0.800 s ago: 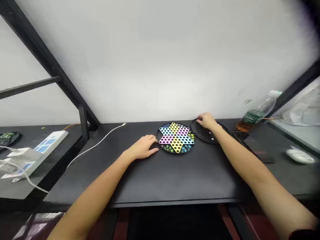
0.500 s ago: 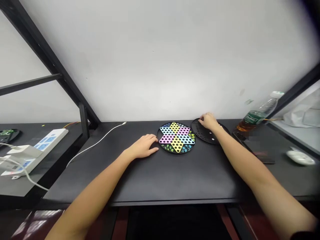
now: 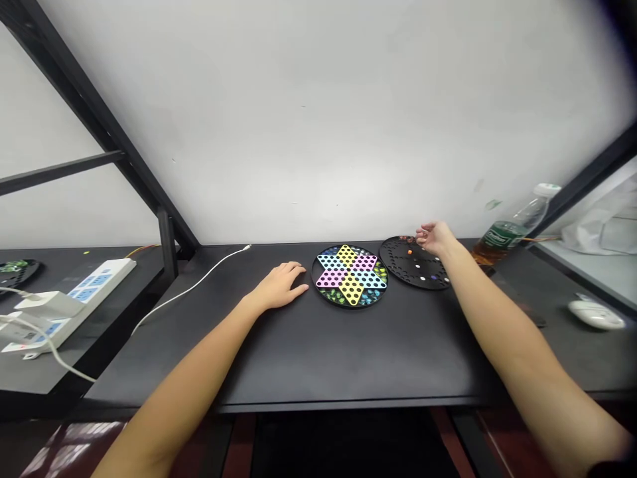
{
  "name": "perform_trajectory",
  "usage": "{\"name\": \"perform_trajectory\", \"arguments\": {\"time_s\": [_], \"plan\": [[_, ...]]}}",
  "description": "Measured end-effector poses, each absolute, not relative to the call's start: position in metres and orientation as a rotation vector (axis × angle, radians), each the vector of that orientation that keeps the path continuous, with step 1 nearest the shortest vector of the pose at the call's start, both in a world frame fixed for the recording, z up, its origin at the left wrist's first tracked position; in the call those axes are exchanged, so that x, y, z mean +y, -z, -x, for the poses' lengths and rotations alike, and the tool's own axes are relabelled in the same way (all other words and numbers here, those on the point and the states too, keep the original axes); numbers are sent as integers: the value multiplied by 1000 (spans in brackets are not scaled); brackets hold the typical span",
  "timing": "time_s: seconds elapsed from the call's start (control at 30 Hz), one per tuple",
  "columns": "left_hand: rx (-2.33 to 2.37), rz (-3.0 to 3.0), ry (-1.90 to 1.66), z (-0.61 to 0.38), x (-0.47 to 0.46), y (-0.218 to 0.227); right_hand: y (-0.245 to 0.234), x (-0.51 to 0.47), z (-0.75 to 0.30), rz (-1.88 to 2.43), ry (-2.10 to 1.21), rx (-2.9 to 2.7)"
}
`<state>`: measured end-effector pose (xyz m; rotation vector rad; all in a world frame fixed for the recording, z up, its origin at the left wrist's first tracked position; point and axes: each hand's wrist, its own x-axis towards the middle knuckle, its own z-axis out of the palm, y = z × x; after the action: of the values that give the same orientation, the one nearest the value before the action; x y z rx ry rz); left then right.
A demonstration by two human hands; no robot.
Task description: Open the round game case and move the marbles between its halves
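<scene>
A round Chinese checkers board [image 3: 349, 275] with a pink, yellow and light-blue star lies on the dark table. Left of its rim, my left hand [image 3: 279, 285] rests palm down on the table, fingers stretched out and thumb apart. To the board's right is a black round tray with holes [image 3: 398, 265]. An orange piece [image 3: 409, 252], white pieces [image 3: 417, 266] and a purplish piece [image 3: 433, 277] sit on it. My right hand [image 3: 435, 238] is over the tray's far right edge with its fingers curled in; what they hold, if anything, cannot be made out.
A tilted bottle with amber liquid [image 3: 502, 234] stands on the right, near a white computer mouse [image 3: 596, 313]. At left are a white cable [image 3: 192, 285], a power strip [image 3: 94, 285] and a black metal frame [image 3: 166, 242]. A white wall [image 3: 323, 133] rises behind the table.
My right hand has moved right and lifted off the black tray, uncovering the orange piece. My left hand has slid slightly left, away from the board's rim.
</scene>
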<state>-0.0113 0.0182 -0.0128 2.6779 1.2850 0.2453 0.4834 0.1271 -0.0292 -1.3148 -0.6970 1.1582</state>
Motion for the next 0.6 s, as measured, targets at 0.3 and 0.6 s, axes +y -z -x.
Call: {"name": "perform_trajectory", "arguments": {"time_s": [0.3, 0.6], "plan": [[1299, -2666, -213, 13, 14, 16, 52, 131, -460, 2044, -190, -1574], [1310, -2677, -195, 12, 15, 17, 47, 130, -451, 1989, -321, -1476]]}}
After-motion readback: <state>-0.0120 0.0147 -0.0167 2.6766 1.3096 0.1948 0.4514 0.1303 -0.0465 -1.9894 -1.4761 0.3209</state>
